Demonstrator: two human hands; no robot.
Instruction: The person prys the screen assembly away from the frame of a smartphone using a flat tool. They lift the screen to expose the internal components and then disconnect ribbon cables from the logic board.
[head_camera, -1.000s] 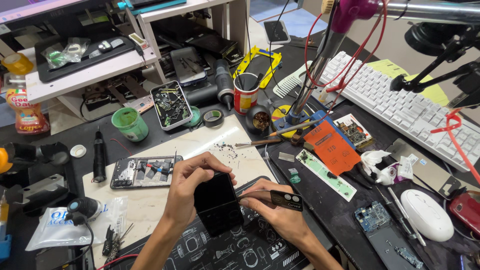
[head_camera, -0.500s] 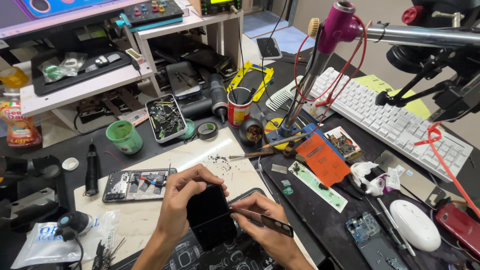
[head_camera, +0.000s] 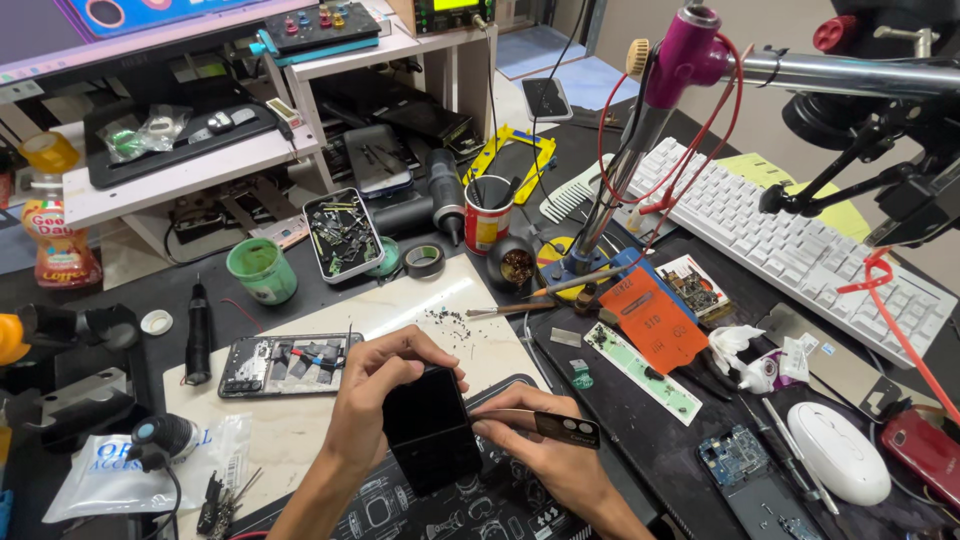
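Head view: left hand (head_camera: 375, 400) grips black phone (head_camera: 430, 440) by top and left edges, screen side up, tilted over dark mat (head_camera: 480, 510). Right hand (head_camera: 550, 455) pinches flat dark tool (head_camera: 545, 425); tip meets phone's right edge, possibly inserted in seam, contact unclear. Opened phone (head_camera: 285, 362) lies on pale board (head_camera: 300, 430), just left of left hand. Screw tray (head_camera: 343, 235) and green cup (head_camera: 262, 270) sit farther back. Mouse (head_camera: 838, 452) and keyboard (head_camera: 800, 250) well apart at right.

Dark phone screen (head_camera: 430, 440), orange label (head_camera: 652, 318)
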